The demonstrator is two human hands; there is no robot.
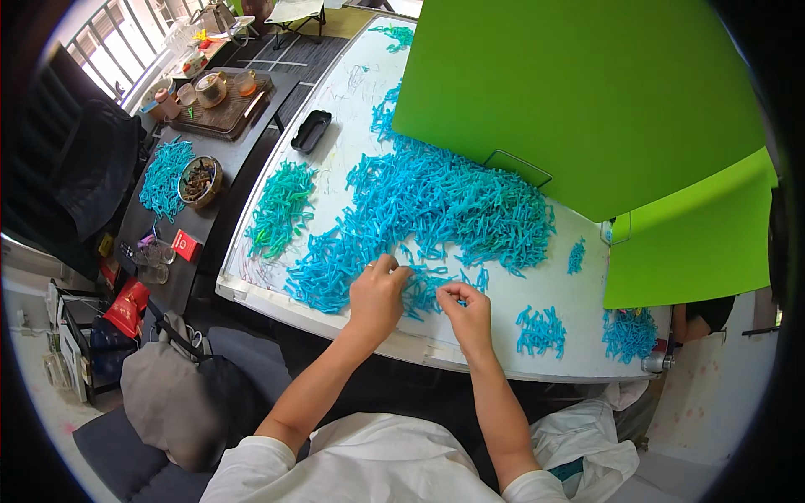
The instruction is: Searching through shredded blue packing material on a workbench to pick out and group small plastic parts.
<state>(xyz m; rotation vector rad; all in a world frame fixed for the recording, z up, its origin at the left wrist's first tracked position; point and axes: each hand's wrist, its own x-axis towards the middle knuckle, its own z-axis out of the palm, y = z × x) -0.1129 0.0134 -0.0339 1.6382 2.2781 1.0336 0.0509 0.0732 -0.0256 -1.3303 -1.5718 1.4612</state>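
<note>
Blue plastic pieces (pixel 436 210) cover the middle of the white table (pixel 579 293) in one wide heap, and both hands work at its near edge. The left hand (pixel 377 295) rests knuckles-up on the fringe of the heap, fingers curled down into the pieces; whether it grips one I cannot tell. The right hand (pixel 466 312) sits just beside it, thumb and forefinger narrowed in a pinch on what looks like a single blue piece, too small to be sure.

A greener pile (pixel 281 210) lies apart to the left, and two small blue piles (pixel 541 329) sit near the right edge of the table, so the pieces seem to be sorted by shade. To do this well, it seems wise to draw only a few pieces off the fringe at a time, check the shade before letting go, and keep the sorted piles well apart from the heap. A green board (pixel 587 92) stands behind the heap, and a black tray (pixel 310 131) rests near the far left corner.
</note>
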